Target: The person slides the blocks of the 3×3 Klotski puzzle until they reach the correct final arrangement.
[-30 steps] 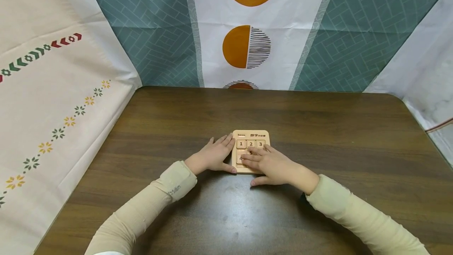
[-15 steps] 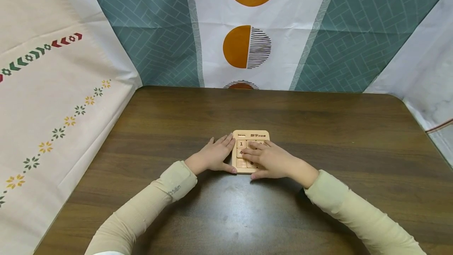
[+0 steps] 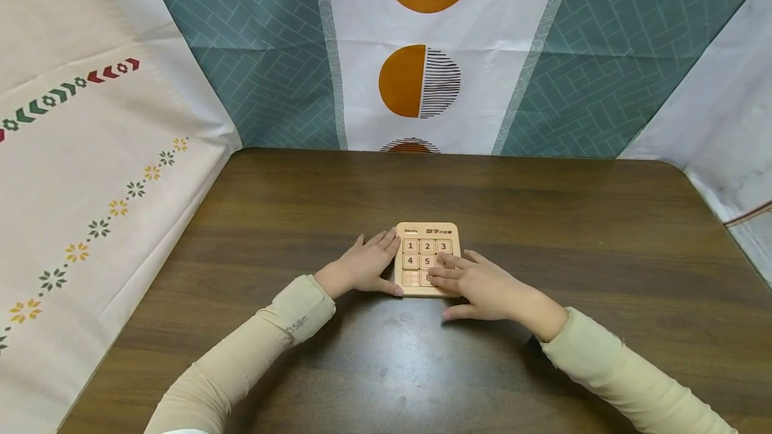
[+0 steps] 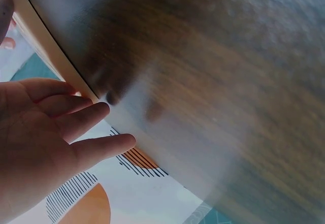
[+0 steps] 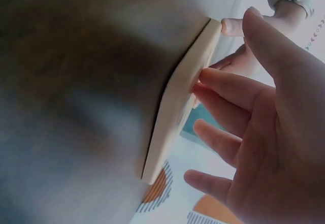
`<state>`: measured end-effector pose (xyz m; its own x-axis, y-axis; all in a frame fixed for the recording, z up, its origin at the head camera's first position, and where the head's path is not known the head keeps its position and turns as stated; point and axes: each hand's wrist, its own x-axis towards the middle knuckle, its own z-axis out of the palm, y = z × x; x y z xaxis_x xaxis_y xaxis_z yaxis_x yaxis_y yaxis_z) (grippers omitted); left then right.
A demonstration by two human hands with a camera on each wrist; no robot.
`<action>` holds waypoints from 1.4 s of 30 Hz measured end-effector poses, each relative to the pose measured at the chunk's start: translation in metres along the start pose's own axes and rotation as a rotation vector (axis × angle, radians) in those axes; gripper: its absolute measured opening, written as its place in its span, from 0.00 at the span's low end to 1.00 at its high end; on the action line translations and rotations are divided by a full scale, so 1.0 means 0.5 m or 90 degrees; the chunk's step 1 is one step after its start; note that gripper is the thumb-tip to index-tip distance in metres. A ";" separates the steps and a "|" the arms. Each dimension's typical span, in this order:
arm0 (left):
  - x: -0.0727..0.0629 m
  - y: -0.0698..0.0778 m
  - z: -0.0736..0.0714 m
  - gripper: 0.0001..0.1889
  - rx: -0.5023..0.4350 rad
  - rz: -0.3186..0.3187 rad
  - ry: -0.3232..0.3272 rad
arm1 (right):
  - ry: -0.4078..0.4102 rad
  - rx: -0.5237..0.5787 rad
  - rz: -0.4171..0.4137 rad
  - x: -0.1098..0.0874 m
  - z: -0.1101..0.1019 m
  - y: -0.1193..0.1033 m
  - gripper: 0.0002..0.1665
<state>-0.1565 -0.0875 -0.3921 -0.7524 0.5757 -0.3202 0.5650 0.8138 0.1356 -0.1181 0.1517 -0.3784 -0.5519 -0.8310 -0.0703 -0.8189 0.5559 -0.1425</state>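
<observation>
Spanning the rear, a teal cloth carries a brick-line pattern and a white central band printed with orange circles. A cream cloth at left bears rows of small flowers. The counter has dark brown wood grain with a glossy patch near the front. Beige sleeves end in thick pale cuffs; lettering on the left one is only partly legible. The left hand lies along the left edge of the board, fingers straight, little finger set apart, thumb at the lower-left corner. The right hand has fingers extended and spread, index fingertip touching the board's face, thumb off the board.

The board lies flat near the counter's middle: pale wood, nearly square, rounded corners. Its recess holds square wooden tiles with dark numerals: 1, 2, 3; then 4, 5; below, 8, partly covered. The lower-left cell shows bare wood. The right hand hides the remainder. Upper-border print: 数字 at right, then smaller characters; the logo at left is too small to read.
</observation>
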 end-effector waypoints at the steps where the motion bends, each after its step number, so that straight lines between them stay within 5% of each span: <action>1: 0.000 0.000 0.000 0.54 0.001 0.000 0.000 | 0.003 -0.001 -0.001 0.001 0.002 -0.001 0.39; 20: -0.001 0.000 -0.001 0.54 0.001 0.010 0.007 | -0.025 -0.014 0.002 0.035 0.011 -0.032 0.42; 42: -0.001 0.003 -0.003 0.54 0.005 0.003 -0.001 | 0.000 0.029 0.057 -0.058 0.004 0.004 0.37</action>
<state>-0.1559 -0.0864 -0.3905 -0.7494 0.5794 -0.3204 0.5712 0.8105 0.1297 -0.1034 0.1770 -0.3787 -0.6226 -0.7779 -0.0851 -0.7583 0.6266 -0.1799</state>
